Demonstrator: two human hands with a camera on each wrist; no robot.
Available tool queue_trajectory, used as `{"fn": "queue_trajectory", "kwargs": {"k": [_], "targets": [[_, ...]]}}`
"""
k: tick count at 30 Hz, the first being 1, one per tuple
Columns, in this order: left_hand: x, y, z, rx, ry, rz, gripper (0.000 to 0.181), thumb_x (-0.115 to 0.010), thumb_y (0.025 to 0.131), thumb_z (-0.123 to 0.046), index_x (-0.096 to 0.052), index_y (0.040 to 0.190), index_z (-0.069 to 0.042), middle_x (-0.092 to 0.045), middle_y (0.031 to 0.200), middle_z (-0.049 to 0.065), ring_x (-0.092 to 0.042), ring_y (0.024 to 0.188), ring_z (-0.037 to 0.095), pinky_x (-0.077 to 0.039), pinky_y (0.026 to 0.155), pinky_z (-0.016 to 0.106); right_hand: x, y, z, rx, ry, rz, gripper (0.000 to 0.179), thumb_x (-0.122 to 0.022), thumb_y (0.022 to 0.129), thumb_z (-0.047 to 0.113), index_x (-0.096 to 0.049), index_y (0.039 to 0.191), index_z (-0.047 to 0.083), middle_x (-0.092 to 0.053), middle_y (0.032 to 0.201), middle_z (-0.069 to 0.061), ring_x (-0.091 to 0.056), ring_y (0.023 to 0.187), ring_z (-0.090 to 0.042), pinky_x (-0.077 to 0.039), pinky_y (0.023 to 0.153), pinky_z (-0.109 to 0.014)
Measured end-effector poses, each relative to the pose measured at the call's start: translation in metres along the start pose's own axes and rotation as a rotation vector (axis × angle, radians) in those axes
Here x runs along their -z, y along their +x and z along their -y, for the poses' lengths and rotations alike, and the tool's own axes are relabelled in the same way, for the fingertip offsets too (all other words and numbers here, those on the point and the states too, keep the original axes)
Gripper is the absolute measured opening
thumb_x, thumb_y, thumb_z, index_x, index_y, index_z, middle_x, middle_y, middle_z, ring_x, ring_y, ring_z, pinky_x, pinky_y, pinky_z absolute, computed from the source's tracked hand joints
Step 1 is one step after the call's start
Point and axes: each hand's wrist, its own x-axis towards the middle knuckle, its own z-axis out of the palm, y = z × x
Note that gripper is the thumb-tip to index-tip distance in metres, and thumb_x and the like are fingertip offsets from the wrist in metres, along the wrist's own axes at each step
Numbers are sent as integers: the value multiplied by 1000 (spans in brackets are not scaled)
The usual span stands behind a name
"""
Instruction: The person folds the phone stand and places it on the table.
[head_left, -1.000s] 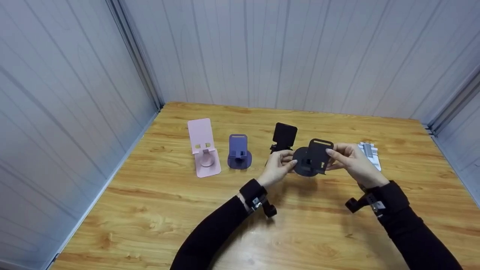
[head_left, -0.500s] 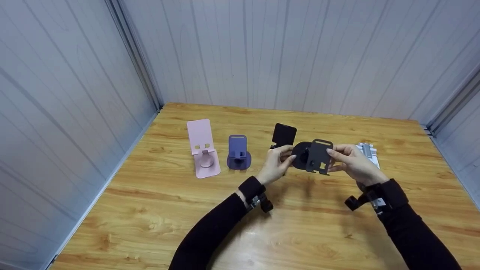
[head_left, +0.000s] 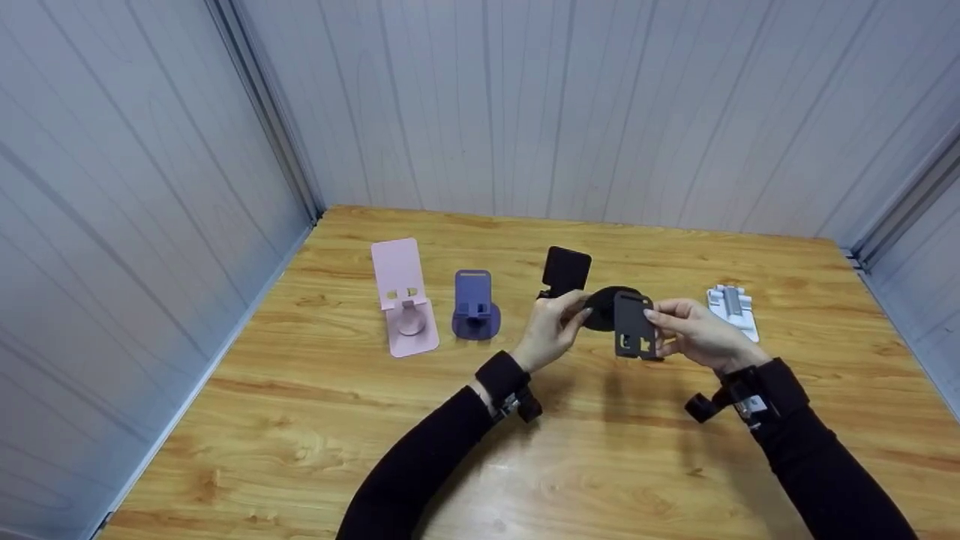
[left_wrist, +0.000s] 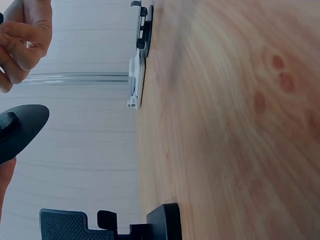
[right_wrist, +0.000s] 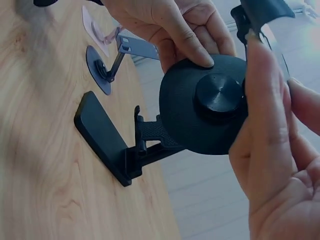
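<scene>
Held up over the table is a dark phone stand with a round base [right_wrist: 177, 115] and a slotted plate [head_left: 632, 322]. My left hand [head_left: 553, 330] pinches the rim of the base between thumb and fingers. At the plate's right edge, my right hand [head_left: 697, 334] grips with the thumb on its face. In the right wrist view, the underside of a round hub [right_wrist: 217, 95] shows in the middle of the base. Just behind my left hand stands a black phone stand [head_left: 566, 270], its lower part hidden by that hand in the head view.
To the left, a pink phone stand [head_left: 397, 270] and a purple phone stand [head_left: 474, 289] stand upright. A white folded stand [head_left: 739, 315] lies beyond my right hand, with a black folded item [left_wrist: 145, 30] near it in the left wrist view. Panelled walls [head_left: 480, 112] enclose the table.
The held stand's base has tilted to a flatter angle, and its plate has turned and shifted slightly left. My right hand has moved a little left with it, uncovering more of the white stand.
</scene>
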Motion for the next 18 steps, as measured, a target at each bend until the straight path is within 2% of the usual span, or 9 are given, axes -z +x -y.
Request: {"fn": "queue_trajectory", "kwargs": {"k": [4,9,13,18], "targets": [[1,-1,-1,-40,36,6,11,-66,101,6,-72,109,8,-79,91,17,-74,70,21,-53,61,15,2,1,-6,-22,76,73,35,-42,115,6,-77,110,8,-79,93,0,-74,79,-5,-62,72,-19],[2,-1,-2,-77,61,1,10,-66,101,6,-73,108,6,-79,96,17,-73,72,20,-54,62,18,3,1,-10,-60,102,115,36,-41,115,7,-77,113,10,-78,94,2,-72,80,-3,-60,73,-15],[2,-2,-1,-65,55,10,11,-66,101,6,-73,109,6,-79,96,17,-74,73,20,-53,62,17,3,1,-11,-68,107,110,36,-42,115,8,-78,112,10,-79,95,3,-71,82,-2,-58,74,-15],[4,0,0,-24,-5,39,12,-65,101,8,-72,110,9,-78,91,19,-70,65,22,-49,59,15,-1,0,-10,-74,107,48,36,-44,115,8,-80,111,10,-79,97,2,-71,83,-3,-57,73,-15]]}}
